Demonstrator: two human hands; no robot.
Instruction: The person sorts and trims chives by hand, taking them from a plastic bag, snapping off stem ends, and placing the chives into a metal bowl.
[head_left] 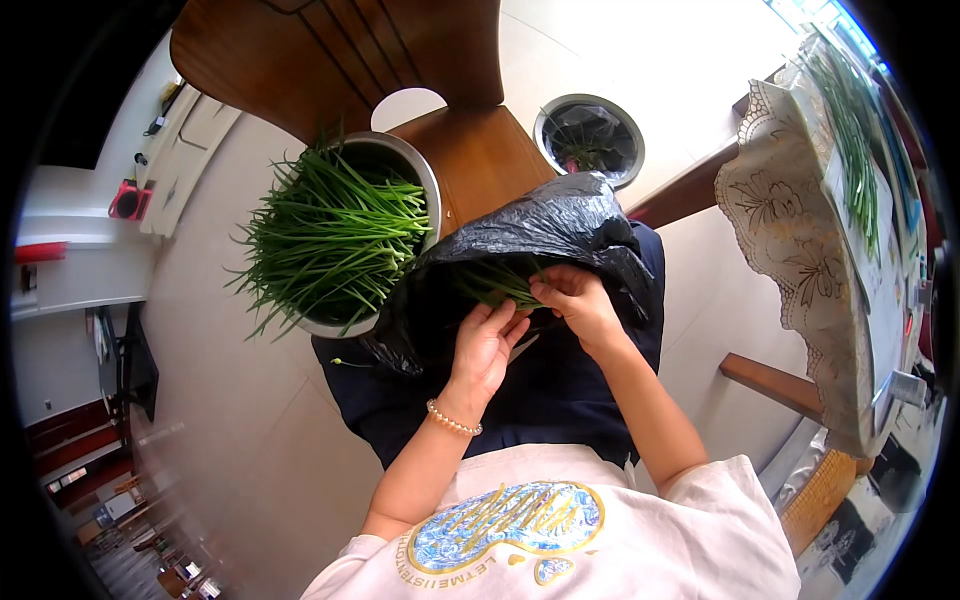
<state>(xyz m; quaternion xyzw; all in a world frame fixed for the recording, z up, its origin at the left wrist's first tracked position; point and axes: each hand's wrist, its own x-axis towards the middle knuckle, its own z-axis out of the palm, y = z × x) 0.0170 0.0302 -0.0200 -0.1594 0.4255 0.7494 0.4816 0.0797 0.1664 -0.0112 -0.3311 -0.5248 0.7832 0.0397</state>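
A black plastic bag (540, 225) lies open across my lap, with green stalks (495, 278) inside its mouth. My left hand (488, 345), with a beaded bracelet on the wrist, has its fingers curled under the stalks' ends. On the right, my right hand (575, 300) pinches some of the stalks between thumb and fingers. Beside the bag, a metal bowl (432, 200) is heaped with long green stalks (330, 235). The bowl rests partly on the wooden chair seat. The deeper part of the bag is hidden in shadow.
A wooden chair (480, 160) stands in front of me. Behind it on the floor is a lined bin (590, 135) with scraps. At the right, a table with a lace cloth (785, 210) bears more green stalks (850, 150). White cabinets (85, 260) stand at the left.
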